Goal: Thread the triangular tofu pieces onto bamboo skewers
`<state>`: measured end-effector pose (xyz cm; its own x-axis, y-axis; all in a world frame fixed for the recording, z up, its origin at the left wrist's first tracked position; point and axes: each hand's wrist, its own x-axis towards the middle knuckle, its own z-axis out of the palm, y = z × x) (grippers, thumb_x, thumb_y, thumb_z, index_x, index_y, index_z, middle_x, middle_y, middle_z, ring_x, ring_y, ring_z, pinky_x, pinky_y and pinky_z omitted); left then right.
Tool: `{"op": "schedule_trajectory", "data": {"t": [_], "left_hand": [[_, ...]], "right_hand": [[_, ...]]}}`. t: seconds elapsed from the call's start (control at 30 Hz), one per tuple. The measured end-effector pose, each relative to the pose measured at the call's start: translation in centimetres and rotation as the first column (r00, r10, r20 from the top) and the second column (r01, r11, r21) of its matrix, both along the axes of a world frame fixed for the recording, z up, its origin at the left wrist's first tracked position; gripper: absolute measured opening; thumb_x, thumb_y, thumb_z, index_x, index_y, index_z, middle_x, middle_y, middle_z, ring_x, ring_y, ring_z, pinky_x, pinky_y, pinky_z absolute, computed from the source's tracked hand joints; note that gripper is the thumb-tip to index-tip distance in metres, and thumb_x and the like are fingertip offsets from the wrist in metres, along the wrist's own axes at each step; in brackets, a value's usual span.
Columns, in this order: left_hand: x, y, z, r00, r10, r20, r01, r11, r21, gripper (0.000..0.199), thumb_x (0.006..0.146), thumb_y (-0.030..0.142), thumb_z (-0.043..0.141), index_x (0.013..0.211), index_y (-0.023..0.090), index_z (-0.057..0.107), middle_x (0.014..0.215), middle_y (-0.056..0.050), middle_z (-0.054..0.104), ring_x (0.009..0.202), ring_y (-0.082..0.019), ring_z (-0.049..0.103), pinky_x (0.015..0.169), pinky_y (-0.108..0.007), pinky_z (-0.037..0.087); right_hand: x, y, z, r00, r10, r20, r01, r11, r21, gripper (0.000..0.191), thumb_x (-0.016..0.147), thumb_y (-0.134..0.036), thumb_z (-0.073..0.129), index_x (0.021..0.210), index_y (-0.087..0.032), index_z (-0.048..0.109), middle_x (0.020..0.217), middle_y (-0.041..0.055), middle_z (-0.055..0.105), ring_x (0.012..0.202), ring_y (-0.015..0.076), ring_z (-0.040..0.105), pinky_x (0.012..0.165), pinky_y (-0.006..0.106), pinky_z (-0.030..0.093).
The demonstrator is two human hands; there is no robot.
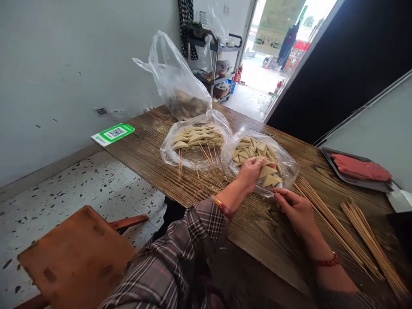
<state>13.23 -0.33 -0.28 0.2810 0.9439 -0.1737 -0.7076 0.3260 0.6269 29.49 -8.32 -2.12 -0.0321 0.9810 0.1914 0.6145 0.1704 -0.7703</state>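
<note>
My left hand is closed, thumb and fingers pinching a pale triangular piece that looks like tofu, over the right-hand plastic bag. My right hand pinches a thin bamboo skewer; its tip meets another tan triangle just below the first. Many similar triangles are heaped in that bag behind my fingers. To the left, a second open bag holds rows of triangles, with several skewers sticking out toward me.
Loose bamboo skewers and another bundle lie at the right of the wooden table. Pink meat sits on a dark tray. A tall plastic bag stands behind, a QR card at left. A wooden stool is below.
</note>
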Motion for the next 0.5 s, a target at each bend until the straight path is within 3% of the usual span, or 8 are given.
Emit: {"op": "schedule_trajectory", "data": {"t": [0.17,0.27,0.37,0.5], "left_hand": [[0.5,0.1,-0.4,0.995,0.088,-0.055,-0.088,0.996,-0.006,0.014,0.082,0.025,0.066,0.089,0.014,0.062,0.077,-0.002,0.066,0.060,-0.009,0.060,0.060,-0.020,0.045],[0.6,0.0,-0.5,0.997,0.026,-0.072,-0.030,0.998,-0.058,0.022,0.083,0.022,0.062,0.103,0.015,0.057,0.084,-0.002,0.065,0.058,-0.009,0.064,0.058,-0.020,0.045],[0.8,-0.2,-0.7,0.996,-0.040,-0.077,0.034,0.996,-0.082,0.019,0.085,0.019,0.056,0.103,0.015,0.054,0.084,-0.003,0.065,0.054,-0.009,0.064,0.055,-0.020,0.045],[1.3,-0.3,-1.3,0.995,-0.099,0.024,0.101,0.993,-0.057,0.011,0.083,0.021,0.061,0.089,0.015,0.054,0.072,-0.001,0.062,0.048,-0.008,0.059,0.049,-0.018,0.041]], "right_hand": [[0.6,-0.2,-0.4,0.987,-0.159,0.021,0.157,0.984,0.086,0.036,0.082,-0.049,0.066,0.097,-0.019,0.078,0.079,0.0061,0.075,0.066,0.0197,0.066,0.058,0.030,0.051],[0.4,-0.5,0.2,0.955,-0.296,-0.025,0.296,0.941,0.165,0.042,0.082,-0.053,0.065,0.099,-0.017,0.078,0.078,0.0079,0.075,0.062,0.0196,0.064,0.052,0.029,0.049],[-0.8,-0.6,2.2,0.938,-0.343,-0.053,0.346,0.913,0.216,0.047,0.084,-0.055,0.063,0.104,-0.015,0.077,0.067,0.0055,0.070,0.052,0.0164,0.058,0.046,0.028,0.044],[-4.4,0.4,6.8,0.976,-0.191,0.102,0.170,0.967,0.189,0.039,0.084,-0.051,0.063,0.101,-0.019,0.078,0.061,0.0019,0.066,0.051,0.0149,0.057,0.046,0.026,0.041]]}}
